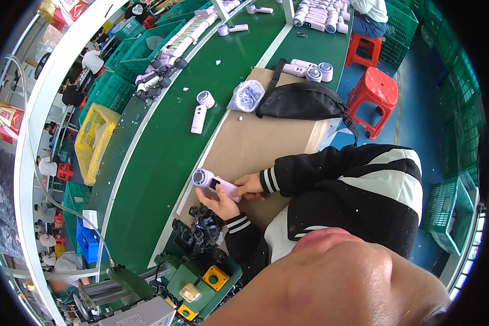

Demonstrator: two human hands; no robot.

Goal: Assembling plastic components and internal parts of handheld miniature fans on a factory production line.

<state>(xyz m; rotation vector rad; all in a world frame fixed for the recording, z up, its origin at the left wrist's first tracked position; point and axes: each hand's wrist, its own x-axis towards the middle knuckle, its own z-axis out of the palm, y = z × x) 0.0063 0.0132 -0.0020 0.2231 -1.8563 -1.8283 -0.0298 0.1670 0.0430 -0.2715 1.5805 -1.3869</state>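
A lilac handheld fan with a round head and a dark panel on its handle lies between my two hands, above the brown cardboard. My left hand supports it from the near side, thumb on the handle by the dark panel and fingers stretched toward the round head. My right hand is closed round the lower end of the handle. Beside my left hand sits a heap of small black parts. Another lilac fan lies farther off on the green belt.
A clear bag of small lilac pieces and a black waist bag lie on the cardboard. A green machine with yellow button housings stands near my left arm. Beyond the belt are a yellow crate and red stools.
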